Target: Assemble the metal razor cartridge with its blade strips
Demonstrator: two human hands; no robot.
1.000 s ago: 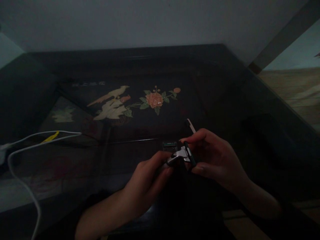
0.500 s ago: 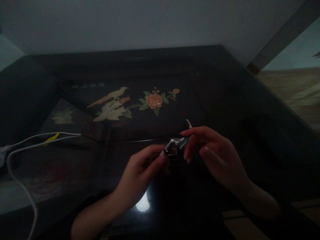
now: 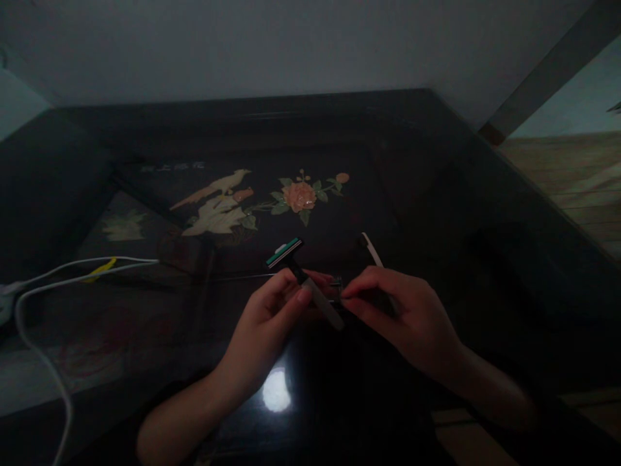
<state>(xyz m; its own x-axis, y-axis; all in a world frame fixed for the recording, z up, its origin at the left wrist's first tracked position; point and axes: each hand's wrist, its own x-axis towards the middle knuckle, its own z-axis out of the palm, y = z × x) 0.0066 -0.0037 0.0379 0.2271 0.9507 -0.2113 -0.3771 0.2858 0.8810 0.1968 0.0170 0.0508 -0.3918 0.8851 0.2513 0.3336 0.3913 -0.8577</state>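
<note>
Razor (image 3: 303, 278) pinched in L hand (image 3: 264, 330) | R hand (image 3: 402, 314) grip unclear | cable (image 3: 43, 285) far left

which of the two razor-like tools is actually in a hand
The green-headed razor, gripped by the left hand. The white-handled tool lies on the table beyond the right hand.

A very dim, underexposed view with muddy, grainy shadows. The dark glossy counter (image 3: 436, 194) swallows most detail, apart from one small round glare spot (image 3: 276, 391) reflected near its front edge. Brighter light shows at the far right, over a wooden floor (image 3: 582, 175). Straight edges bow outward towards the frame's corners.
</note>
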